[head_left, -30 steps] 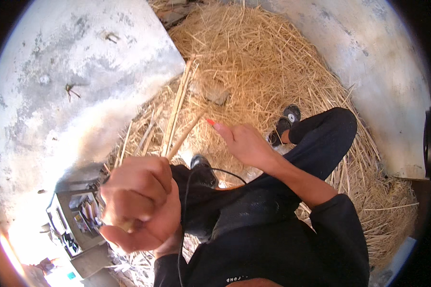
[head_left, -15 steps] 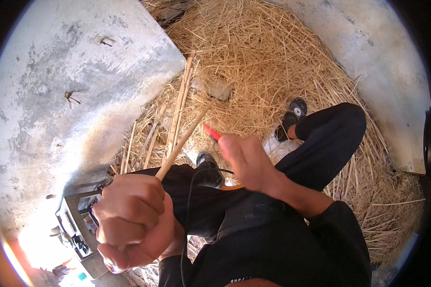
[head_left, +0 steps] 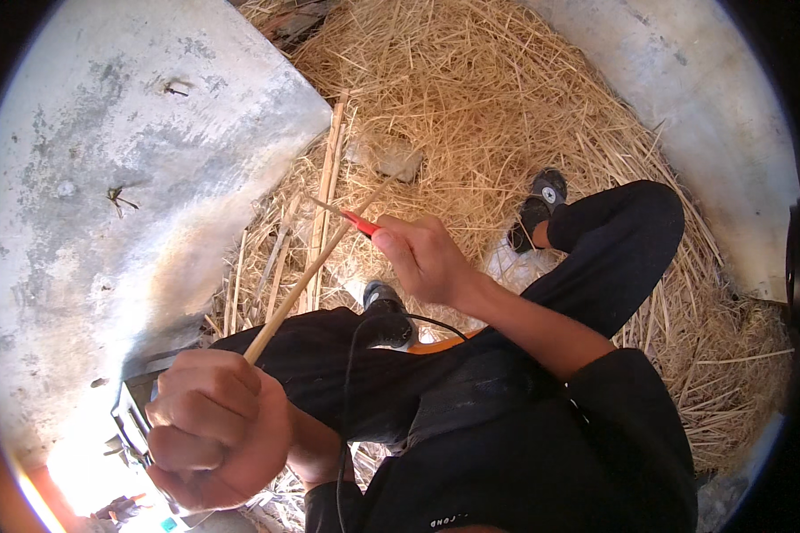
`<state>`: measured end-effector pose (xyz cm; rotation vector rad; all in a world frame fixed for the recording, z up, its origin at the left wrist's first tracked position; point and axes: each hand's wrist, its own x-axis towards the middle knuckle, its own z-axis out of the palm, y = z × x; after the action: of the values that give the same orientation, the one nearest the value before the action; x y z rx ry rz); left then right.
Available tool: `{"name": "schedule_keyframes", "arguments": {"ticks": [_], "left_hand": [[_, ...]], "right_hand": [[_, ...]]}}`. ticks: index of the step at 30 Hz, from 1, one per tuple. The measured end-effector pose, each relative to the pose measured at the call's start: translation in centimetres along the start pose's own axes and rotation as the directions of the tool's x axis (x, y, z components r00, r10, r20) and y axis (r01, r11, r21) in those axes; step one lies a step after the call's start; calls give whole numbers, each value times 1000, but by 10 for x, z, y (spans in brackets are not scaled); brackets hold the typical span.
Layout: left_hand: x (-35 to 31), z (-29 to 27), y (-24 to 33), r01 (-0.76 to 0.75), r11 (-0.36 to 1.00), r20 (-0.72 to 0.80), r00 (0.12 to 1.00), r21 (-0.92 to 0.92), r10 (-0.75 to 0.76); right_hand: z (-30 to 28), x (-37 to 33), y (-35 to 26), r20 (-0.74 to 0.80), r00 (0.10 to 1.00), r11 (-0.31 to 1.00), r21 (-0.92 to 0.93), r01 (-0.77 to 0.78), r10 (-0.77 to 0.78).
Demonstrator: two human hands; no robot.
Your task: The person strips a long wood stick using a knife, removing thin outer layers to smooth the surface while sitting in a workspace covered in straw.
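My left hand (head_left: 218, 426) is closed in a fist around the lower end of a slim pale stick (head_left: 284, 308), perhaps bamboo. The stick slants up and away to the right from the fist. In my right hand (head_left: 428, 262) is a knife (head_left: 361, 223) with a red and black handle. Its thin blade points to the upper left and crosses the stick near the far part; whether the edge touches the wood I cannot tell.
Loose straw (head_left: 489, 107) covers the ground ahead and to the right. Long split strips (head_left: 327, 191) lie beside the pale wall (head_left: 151, 115) at left. A stone block (head_left: 400, 164) rests in the straw. A black cable (head_left: 348, 382) hangs by my leg.
My right hand has moved up and left, bringing the knife across the stick, and its blade now shows. My left hand and the stick have shifted slightly down and left.
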<state>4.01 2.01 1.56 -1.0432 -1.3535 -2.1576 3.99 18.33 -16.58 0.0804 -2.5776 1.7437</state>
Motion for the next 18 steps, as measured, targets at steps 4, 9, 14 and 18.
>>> {"name": "schedule_keyframes", "arguments": {"ticks": [4, 9, 14, 18], "left_hand": [[0, -4, 2, -6, 1000, -106, 994, 26, 9], [-2, -8, 0, -41, 997, -82, 996, 61, 46], [-2, -5, -1, -43, 989, -128, 990, 140, 62], [-3, -1, -1, -90, 983, -146, 983, 160, 114]], "right_hand": [[4, 21, 31, 99, 962, 925, -316, -211, 254], [24, 19, 63, -98, 985, 989, -28, -147, 143], [28, 21, 59, -118, 968, 973, -39, -226, 220], [18, 28, 58, -327, 932, 980, -63, -189, 158]]}}
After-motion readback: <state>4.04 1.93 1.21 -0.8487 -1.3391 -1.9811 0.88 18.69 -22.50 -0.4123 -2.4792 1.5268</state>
